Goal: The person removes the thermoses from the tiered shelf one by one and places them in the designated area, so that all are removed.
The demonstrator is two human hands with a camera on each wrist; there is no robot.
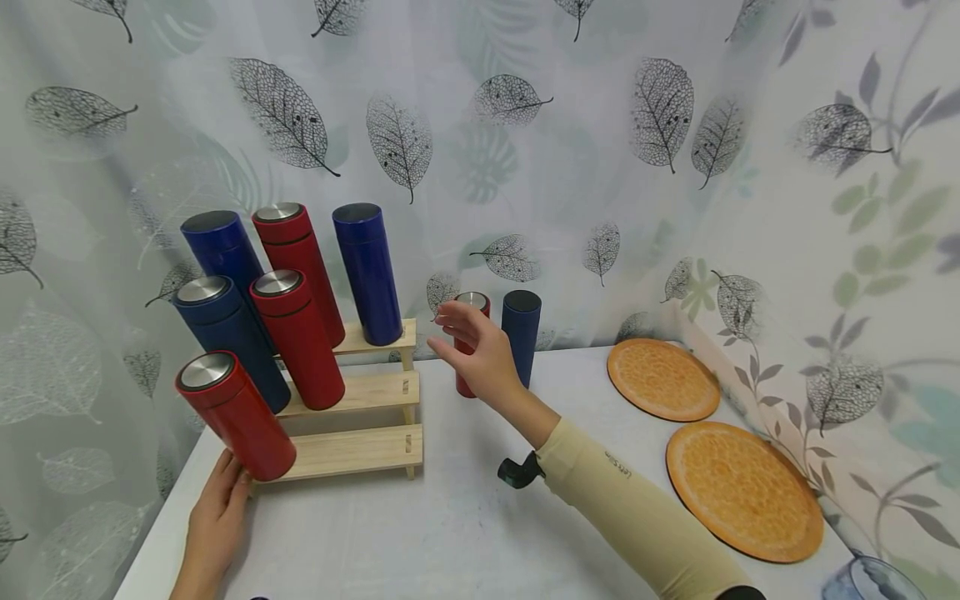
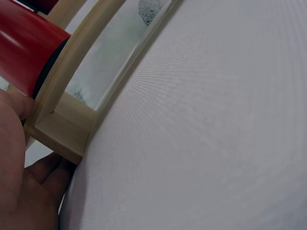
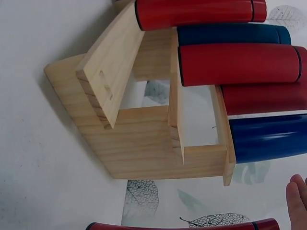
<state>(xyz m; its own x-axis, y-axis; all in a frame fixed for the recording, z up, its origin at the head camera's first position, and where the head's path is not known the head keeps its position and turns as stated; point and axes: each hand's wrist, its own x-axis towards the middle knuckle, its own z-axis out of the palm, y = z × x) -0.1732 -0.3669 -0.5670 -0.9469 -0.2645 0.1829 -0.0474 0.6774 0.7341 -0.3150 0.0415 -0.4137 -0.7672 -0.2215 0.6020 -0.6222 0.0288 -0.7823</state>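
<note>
A three-step wooden rack [image 1: 352,450] holds red and blue flasks. On its lowest step a red flask [image 1: 243,417] stands at the left end. My left hand [image 1: 213,517] grips that end of the rack, thumb above near the flask's base and fingers [image 2: 57,177] behind the wooden leg. The middle step carries a blue flask [image 1: 232,342] and a red flask [image 1: 300,342]. My right hand [image 1: 483,358] is raised with fingers apart and slightly bent, holding nothing. Behind it, partly hidden, a second red flask [image 1: 465,387] stands on the table beside a dark blue flask [image 1: 521,333].
The top step bears two blue flasks, the right one glossy [image 1: 369,275], and a red flask [image 1: 303,258] between them. Two round orange mats [image 1: 742,492] lie at the table's right side. A clear glass rim [image 1: 873,579] shows bottom right. A leaf-patterned curtain [image 1: 570,200] hangs behind.
</note>
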